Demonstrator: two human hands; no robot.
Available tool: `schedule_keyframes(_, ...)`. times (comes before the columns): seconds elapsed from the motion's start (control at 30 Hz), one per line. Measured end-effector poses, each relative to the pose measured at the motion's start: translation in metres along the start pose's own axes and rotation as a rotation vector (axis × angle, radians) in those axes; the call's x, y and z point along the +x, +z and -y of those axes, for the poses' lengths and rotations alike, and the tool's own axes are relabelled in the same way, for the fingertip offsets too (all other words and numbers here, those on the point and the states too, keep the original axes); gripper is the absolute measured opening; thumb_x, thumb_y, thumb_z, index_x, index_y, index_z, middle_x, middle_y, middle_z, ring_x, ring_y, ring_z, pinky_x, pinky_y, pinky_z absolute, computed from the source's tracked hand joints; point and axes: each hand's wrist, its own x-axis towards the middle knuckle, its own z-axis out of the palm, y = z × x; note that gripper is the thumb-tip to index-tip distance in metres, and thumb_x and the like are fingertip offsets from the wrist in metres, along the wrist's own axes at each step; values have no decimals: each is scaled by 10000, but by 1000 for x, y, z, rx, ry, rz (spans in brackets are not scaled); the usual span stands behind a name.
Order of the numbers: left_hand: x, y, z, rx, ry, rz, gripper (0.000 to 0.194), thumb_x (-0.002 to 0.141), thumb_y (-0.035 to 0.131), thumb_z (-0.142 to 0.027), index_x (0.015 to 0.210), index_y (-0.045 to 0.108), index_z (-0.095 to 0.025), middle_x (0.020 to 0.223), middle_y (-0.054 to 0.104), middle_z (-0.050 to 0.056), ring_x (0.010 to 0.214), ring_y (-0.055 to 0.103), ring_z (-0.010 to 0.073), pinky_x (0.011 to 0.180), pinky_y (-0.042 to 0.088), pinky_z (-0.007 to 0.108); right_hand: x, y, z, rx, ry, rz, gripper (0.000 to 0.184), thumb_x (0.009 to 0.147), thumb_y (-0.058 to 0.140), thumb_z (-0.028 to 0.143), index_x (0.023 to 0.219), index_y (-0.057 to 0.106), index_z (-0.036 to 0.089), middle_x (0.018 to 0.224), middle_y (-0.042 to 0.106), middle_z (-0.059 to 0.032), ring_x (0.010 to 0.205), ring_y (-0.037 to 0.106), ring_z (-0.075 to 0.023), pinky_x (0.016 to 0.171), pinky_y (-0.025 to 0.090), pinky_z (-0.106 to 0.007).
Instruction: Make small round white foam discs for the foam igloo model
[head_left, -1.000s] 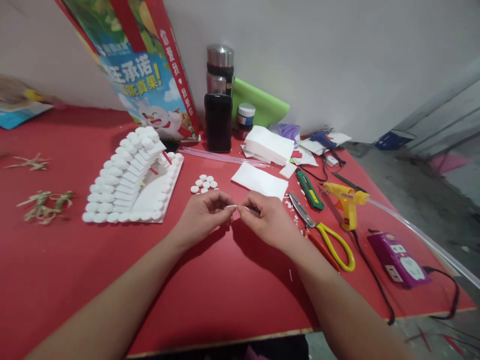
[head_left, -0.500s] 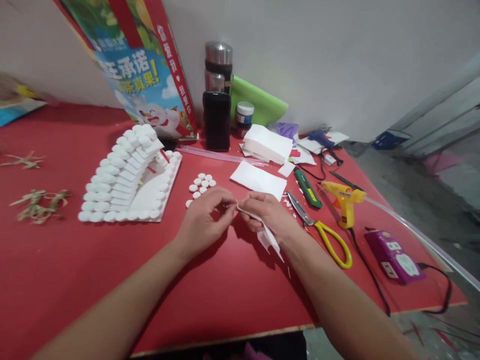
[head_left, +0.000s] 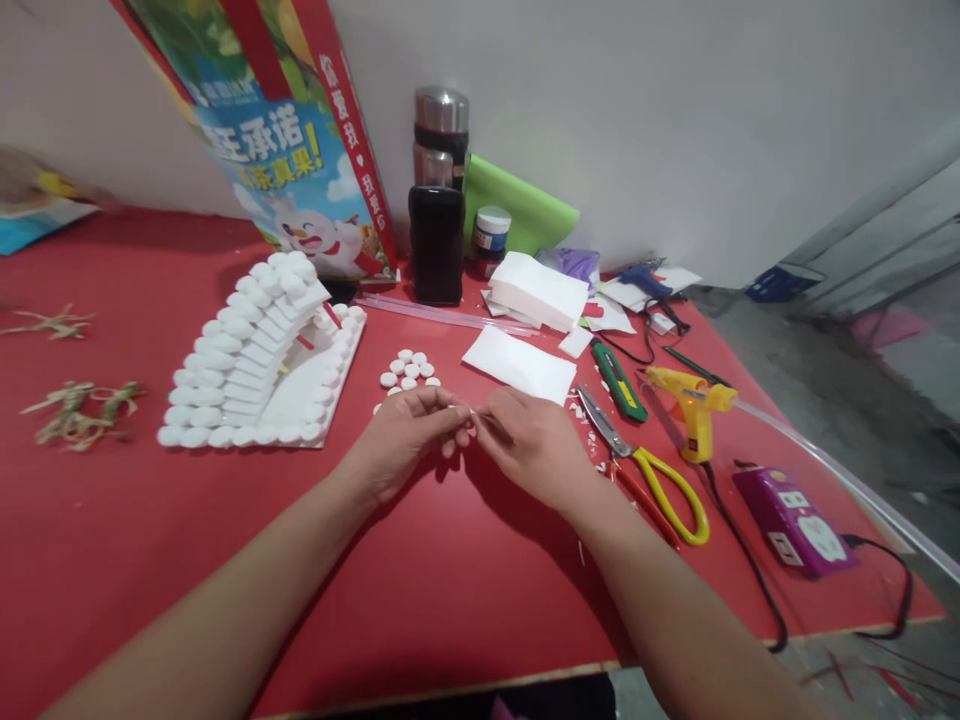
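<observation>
My left hand [head_left: 409, 438] and my right hand [head_left: 531, 445] meet over the middle of the red table, fingertips pinched together. Between them shows the tip of a small white strip [head_left: 472, 411]; the fingers hide the rest. Just beyond my left hand lies a cluster of small white discs [head_left: 409, 370]. A flat white sheet [head_left: 521, 362] rests behind my right hand. To the left stands a white model [head_left: 247, 355] with a curved flight of steps, edged with rows of similar discs.
Right of my hands lie scissors [head_left: 649, 470], a green utility knife [head_left: 619, 382], a yellow glue gun [head_left: 694, 400] and a purple power strip [head_left: 795, 518] with a cord. Behind are a black phone [head_left: 437, 245], a thermos [head_left: 442, 125], white sheets [head_left: 540, 290] and a carton [head_left: 300, 150]. Straw pieces [head_left: 81, 410] lie left.
The white strip that trailed below my right hand no longer shows there. My right hand has turned, its back now facing up, and the fingers of both hands have closed in together.
</observation>
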Motion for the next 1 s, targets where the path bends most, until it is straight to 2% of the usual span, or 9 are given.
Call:
schedule_keyframes(0.1, 0, -2, 0, 74, 26, -6, 297, 764, 868, -370, 789, 675, -145, 625, 674, 18, 471, 591, 130, 412, 521, 252, 0, 1, 0, 1, 0, 13, 203, 1025, 515, 263, 909, 649, 165, 888, 716, -99, 758, 598, -188, 668, 357, -303)
schedule_keyframes(0.27, -2, -3, -3, 184, 74, -24, 269, 804, 837, -366, 832, 674, -153, 611, 657, -2, 481, 598, 128, 440, 544, 253, 3, -5, 2, 343, 173, 50, 116, 980, 614, 273, 991, 694, 189, 927, 747, -33, 776, 619, -150, 707, 416, -278)
schedule_keyframes(0.47, -5, -1, -6, 257, 112, -7, 237, 829, 800, -360, 847, 668, -163, 632, 655, -5, 510, 613, 136, 483, 562, 274, 4, -6, 3, 494, 284, 11, 86, 899, 661, 279, 876, 673, 197, 809, 711, 7, 684, 555, -124, 649, 397, -269)
schedule_keyframes(0.57, -5, 0, -7, 328, 127, -19, 200, 807, 795, -319, 829, 669, -165, 630, 662, 0, 515, 615, 132, 500, 542, 259, 5, -5, 3, 557, 358, 31, 70, 840, 661, 266, 832, 648, 198, 773, 679, 12, 672, 539, -125, 630, 394, -271)
schedule_keyframes(0.77, -7, 2, -6, 455, 203, -28, 157, 822, 753, -311, 826, 677, -173, 654, 691, 21, 532, 614, 137, 497, 473, 244, 10, -3, -1, 891, 506, 75, 78, 712, 673, 244, 755, 633, 193, 691, 640, 29, 629, 562, -116, 621, 434, -270)
schedule_keyframes(0.87, -7, 4, -5, 490, 241, -57, 161, 824, 749, -317, 805, 680, -173, 644, 694, 24, 535, 613, 137, 510, 471, 246, 10, -4, -1, 970, 585, 98, 104, 705, 702, 257, 750, 637, 190, 614, 647, 29, 558, 573, -116, 572, 432, -261)
schedule_keyframes(1.0, -7, 6, -5, 437, 233, -62, 198, 820, 770, -342, 801, 667, -175, 615, 676, 14, 516, 605, 135, 501, 483, 246, 10, -6, 3, 989, 571, 95, 89, 733, 693, 250, 758, 636, 186, 555, 653, 24, 518, 603, -124, 580, 475, -269)
